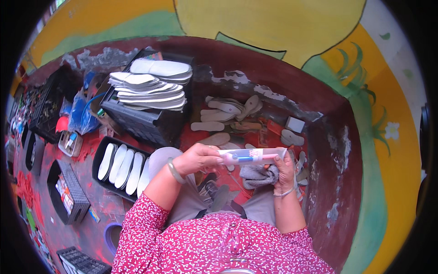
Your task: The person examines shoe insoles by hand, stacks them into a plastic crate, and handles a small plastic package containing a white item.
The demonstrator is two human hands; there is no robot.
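Both my hands hold a long, clear plastic package (251, 156) level in front of me. Pink and blue stick-like pieces show inside it; their exact kind I cannot make out. My left hand (203, 157) pinches its left end between thumb and fingers. Gripping the other end is my right hand (285, 171), its thumb on the near side. A bunched grey cloth (260, 176) hangs just below the package, against my right hand, and seems held by its lower fingers.
White shoe soles (150, 89) are stacked on a black crate (141, 121). More soles stand in a black bin (97, 157) by my left knee. Loose soles (223, 107) lie on the red floor along the maroon wall (292, 86). A grey basket (80, 201) sits farther left.
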